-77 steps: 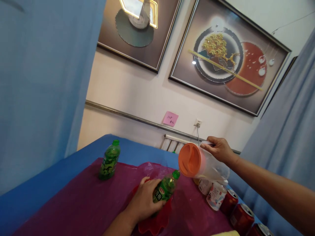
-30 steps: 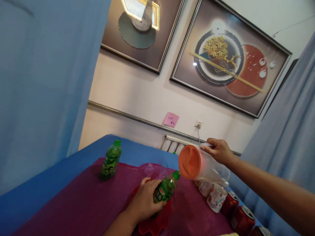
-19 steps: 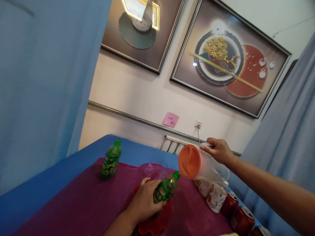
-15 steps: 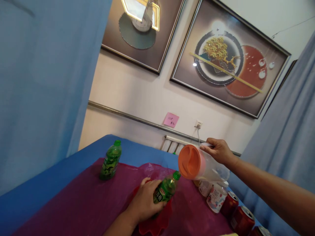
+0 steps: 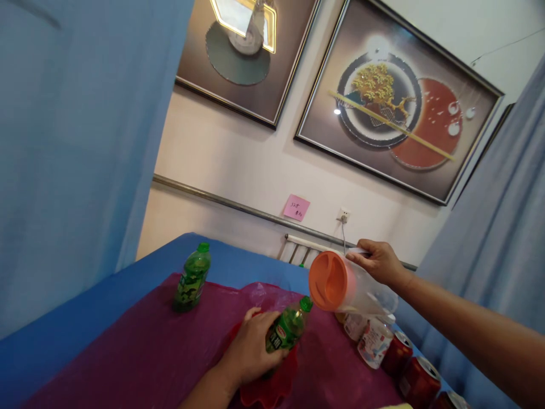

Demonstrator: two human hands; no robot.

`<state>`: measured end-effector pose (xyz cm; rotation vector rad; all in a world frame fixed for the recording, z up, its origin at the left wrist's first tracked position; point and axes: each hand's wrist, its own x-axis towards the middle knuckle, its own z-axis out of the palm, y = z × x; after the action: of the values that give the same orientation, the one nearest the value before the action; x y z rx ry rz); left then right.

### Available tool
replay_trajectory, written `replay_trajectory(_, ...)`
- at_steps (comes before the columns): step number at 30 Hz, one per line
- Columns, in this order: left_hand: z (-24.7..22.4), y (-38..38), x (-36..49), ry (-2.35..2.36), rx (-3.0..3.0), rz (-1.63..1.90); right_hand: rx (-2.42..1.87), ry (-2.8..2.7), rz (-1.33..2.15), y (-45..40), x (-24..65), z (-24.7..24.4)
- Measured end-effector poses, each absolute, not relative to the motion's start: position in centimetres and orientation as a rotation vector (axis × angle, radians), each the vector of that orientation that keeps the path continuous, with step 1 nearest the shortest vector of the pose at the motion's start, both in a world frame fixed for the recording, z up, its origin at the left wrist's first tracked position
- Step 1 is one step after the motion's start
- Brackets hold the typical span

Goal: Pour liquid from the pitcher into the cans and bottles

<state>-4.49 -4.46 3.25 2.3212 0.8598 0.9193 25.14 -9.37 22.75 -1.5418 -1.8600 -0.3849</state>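
My left hand is wrapped round a green bottle with a green cap, which leans to the right over a red scalloped dish. My right hand grips the handle of a clear pitcher. The pitcher lies tilted on its side in the air, its orange lid facing left, just above and right of the held bottle's cap. A second green bottle stands upright at the left on the purple sheet.
Along the right edge of the blue table stand a labelled jar and several red cans. Blue curtains hang on both sides. A metal rail and framed pictures are on the wall behind.
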Motion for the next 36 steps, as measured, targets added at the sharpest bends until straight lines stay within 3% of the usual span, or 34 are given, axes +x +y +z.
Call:
replay_trajectory(21, 2.8, -4.1, -4.5, 0.842, 2.293, 0.939, -1.511, -1.76, -0.344, -9.1, 25.8, 20.7)
replay_trajectory(27, 2.2, -3.8, -4.4, 0.931, 2.273, 0.986, -1.444, -1.45, -0.256, -9.3, 27.1, 16.8)
replay_trajectory(33, 1.2, -2.7, -4.0, 1.02, 2.174, 1.105, -1.451, -0.995, -0.027, -8.7, 27.9, 9.8)
replay_trajectory(36, 1.1, -2.3, -3.9, 0.997, 2.092, 1.14, -1.438, -1.062, 0.01, -8.0, 27.6, 6.2)
